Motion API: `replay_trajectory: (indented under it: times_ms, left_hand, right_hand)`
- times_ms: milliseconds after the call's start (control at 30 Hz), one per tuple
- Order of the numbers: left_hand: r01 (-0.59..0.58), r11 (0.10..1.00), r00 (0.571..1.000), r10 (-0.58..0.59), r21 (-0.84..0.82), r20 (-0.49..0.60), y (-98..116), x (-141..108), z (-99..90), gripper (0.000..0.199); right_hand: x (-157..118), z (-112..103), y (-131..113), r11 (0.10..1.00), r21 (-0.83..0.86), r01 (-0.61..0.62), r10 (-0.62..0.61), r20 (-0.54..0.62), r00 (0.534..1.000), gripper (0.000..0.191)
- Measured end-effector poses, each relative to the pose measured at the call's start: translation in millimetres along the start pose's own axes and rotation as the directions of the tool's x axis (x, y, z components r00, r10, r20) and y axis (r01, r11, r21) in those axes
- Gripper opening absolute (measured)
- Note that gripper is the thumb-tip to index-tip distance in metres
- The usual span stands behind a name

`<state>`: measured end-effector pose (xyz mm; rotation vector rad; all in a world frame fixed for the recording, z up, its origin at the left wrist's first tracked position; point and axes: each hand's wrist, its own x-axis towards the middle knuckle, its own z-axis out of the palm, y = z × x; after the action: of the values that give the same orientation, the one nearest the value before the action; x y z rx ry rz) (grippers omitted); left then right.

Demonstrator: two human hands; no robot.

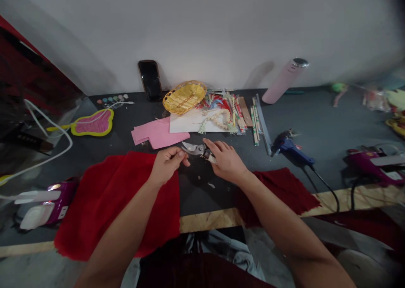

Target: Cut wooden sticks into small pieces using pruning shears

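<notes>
The right hand (225, 161) has its fingers clenched on the handles of open steel pruning shears (196, 149); the left hand (166, 165) has its fingers pinched closed just beside the blades, over the dark table (202, 199).

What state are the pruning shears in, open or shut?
Open: the pruning shears show two blades spread in a V beyond the right hand on the handles.

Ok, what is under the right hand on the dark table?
Pruning shears: their open steel blades reach toward the left hand. The right hand covers most of the handles, so those cannot be seen.
</notes>
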<state>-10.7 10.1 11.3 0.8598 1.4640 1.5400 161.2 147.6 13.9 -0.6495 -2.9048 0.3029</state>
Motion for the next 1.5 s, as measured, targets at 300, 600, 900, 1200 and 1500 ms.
replay_trajectory:
  times_ms: [300,600,900,1200,1500]
  left_hand:
    - [0.011,1.0,0.999,-0.012,-0.006,-0.04,-5,3,-0.3,0.027]
    - [-0.086,0.971,0.97,0.133,0.224,-0.203,-10,4,3.0,0.02]
    - [-0.076,0.985,0.991,0.091,0.156,-0.093,-8,1,0.9,0.023]
    - [-0.065,0.988,0.991,0.08,0.141,-0.106,-1,1,-0.5,0.024]
    - [-0.022,0.998,0.999,0.02,0.064,0.034,1,0,-4.0,0.03]
  right_hand:
    - [-1,3,-3,0.997,0.062,-0.038,0.038,0.014,0.999,0.056]
    - [-2,8,0,0.997,-0.047,-0.057,0.056,-0.03,0.998,0.068]
    - [0,8,3,0.999,-0.031,0.013,-0.014,-0.046,0.999,0.066]
    - [2,6,-6,0.998,0.052,0.016,-0.016,-0.006,1.0,0.055]
    - [2,3,-1,0.999,-0.029,0.041,-0.041,-0.026,0.999,0.069]
